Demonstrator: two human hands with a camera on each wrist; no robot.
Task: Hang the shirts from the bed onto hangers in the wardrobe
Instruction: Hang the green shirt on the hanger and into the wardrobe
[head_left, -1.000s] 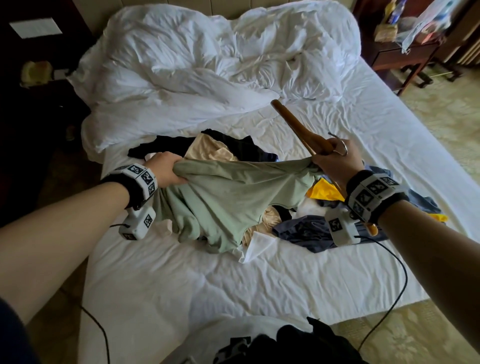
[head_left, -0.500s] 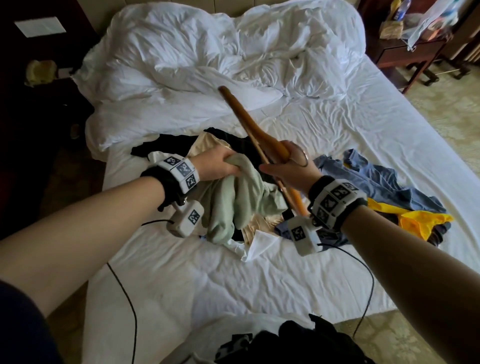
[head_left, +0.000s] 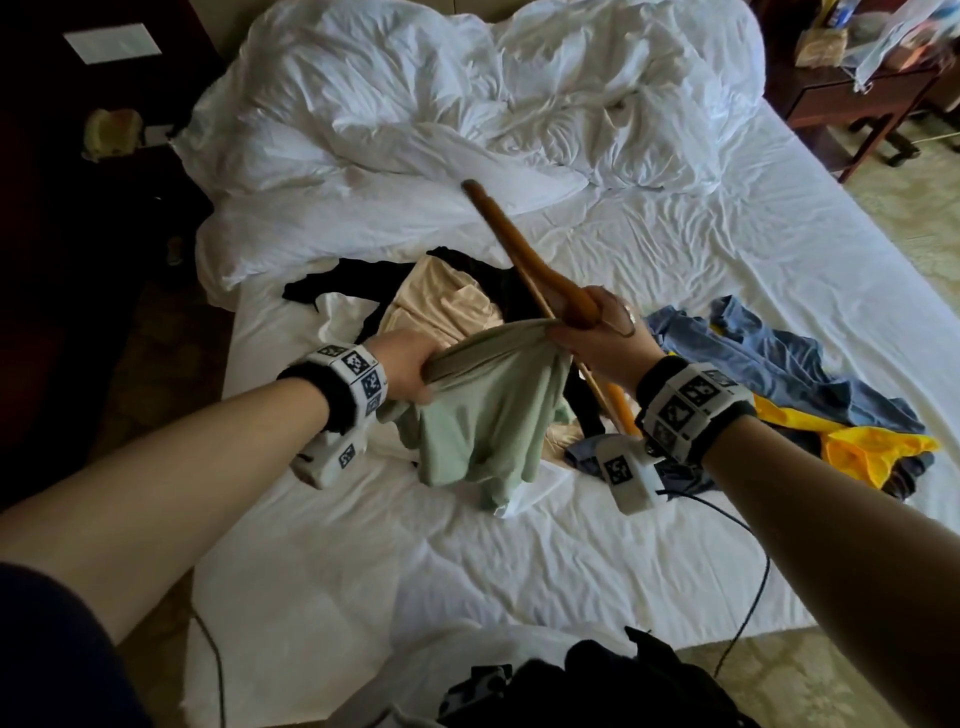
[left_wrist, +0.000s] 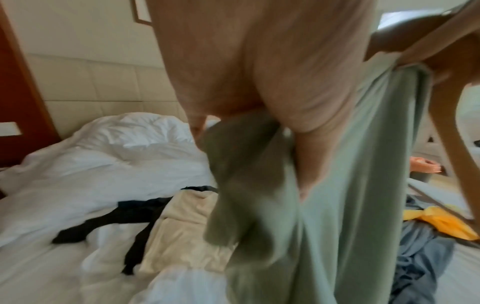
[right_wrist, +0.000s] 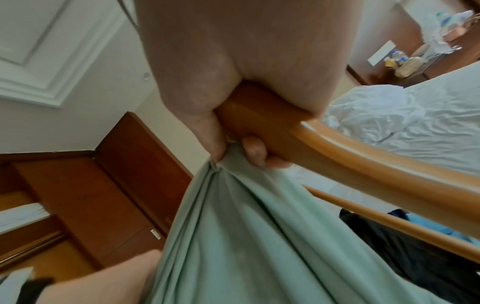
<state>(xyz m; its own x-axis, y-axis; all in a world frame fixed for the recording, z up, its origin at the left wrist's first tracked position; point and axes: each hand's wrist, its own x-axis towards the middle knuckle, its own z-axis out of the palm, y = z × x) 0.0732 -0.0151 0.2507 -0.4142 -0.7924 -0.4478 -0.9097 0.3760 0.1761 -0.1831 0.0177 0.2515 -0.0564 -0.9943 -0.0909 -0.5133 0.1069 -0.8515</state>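
Observation:
A pale green shirt (head_left: 488, 410) hangs stretched between both hands above the bed (head_left: 519, 561). My left hand (head_left: 410, 366) grips one bunched edge of it (left_wrist: 337, 185). My right hand (head_left: 597, 338) holds a wooden hanger (head_left: 519, 254) by its middle and also pinches the other edge of the green shirt (right_wrist: 233, 226) with thumb and fingertips. The hanger (right_wrist: 350, 148) points up and away toward the duvet. Its metal hook (head_left: 626, 322) sticks out beside my right hand. More shirts lie below: cream (head_left: 441, 301), black (head_left: 332, 280), blue (head_left: 779, 364), yellow (head_left: 878, 447).
A crumpled white duvet (head_left: 441, 114) covers the head of the bed. A dark wooden side table (head_left: 857, 93) with bags stands at the far right. Dark furniture (head_left: 78, 208) lines the left side. A cable (head_left: 748, 597) trails from my right wrist across the sheet.
The hands came close together half a second ago and have now drawn apart again, pulling the green shirt's edge taut between them. The hanger stays tilted toward the duvet.

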